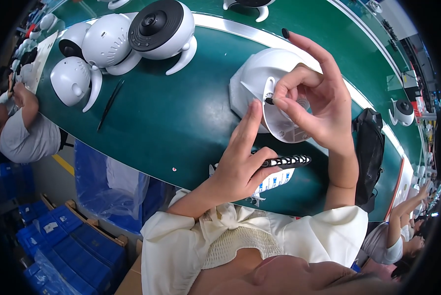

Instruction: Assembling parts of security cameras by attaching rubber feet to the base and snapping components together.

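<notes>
A white rounded camera housing (257,73) lies on the green bench in front of me, its hollow side and a white curved leg (267,101) toward me. My right hand (319,98) pinches a small black pad (269,101) between thumb and finger, right at the leg. Another black oval piece (285,33) shows on the tip of a raised finger of that hand. Two fingertips of my left hand (235,167) rest against the leg's edge. Its other fingers grip a black-and-white patterned strip (292,161). Under the strip sits a white roll with blue print (274,183).
Several white camera units (107,42) stand at the far left, with black tweezers (110,105) beside them. A black bag (369,152) lies on the right. Blue bins (75,241) and a lined blue crate (107,182) are at lower left. Other people sit at both sides.
</notes>
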{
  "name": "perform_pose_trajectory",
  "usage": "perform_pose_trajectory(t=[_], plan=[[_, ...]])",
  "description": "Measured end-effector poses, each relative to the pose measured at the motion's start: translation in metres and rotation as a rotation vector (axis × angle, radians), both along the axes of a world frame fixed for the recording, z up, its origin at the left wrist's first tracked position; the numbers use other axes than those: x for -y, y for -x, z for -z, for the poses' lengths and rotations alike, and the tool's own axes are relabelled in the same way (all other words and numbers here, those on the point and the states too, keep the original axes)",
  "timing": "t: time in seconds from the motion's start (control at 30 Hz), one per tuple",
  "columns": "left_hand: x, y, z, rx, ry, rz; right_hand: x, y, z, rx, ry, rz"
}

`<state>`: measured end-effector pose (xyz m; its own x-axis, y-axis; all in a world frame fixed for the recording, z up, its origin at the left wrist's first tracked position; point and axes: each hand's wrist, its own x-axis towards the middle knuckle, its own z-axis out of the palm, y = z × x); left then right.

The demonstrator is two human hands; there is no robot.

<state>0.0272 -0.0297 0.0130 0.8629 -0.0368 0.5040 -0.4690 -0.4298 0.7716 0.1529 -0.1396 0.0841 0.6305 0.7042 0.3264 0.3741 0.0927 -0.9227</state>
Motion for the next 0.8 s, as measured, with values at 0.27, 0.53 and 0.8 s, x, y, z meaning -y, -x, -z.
perform_pose_trajectory(t=[0.27, 0.53, 0.8], plan=[[0.001, -0.001, 0.000, -0.012, 0.028, 0.009, -0.002, 0.006, -0.004, 0.036, 0.047, 0.095], [-0.001, 0.000, -0.001, -0.014, 0.023, 0.007, -0.011, 0.015, -0.017, 0.215, 0.216, 0.212], [-0.002, -0.001, 0.001, -0.003, 0.038, 0.026, -0.010, 0.003, -0.029, 0.194, 0.362, 0.075]])
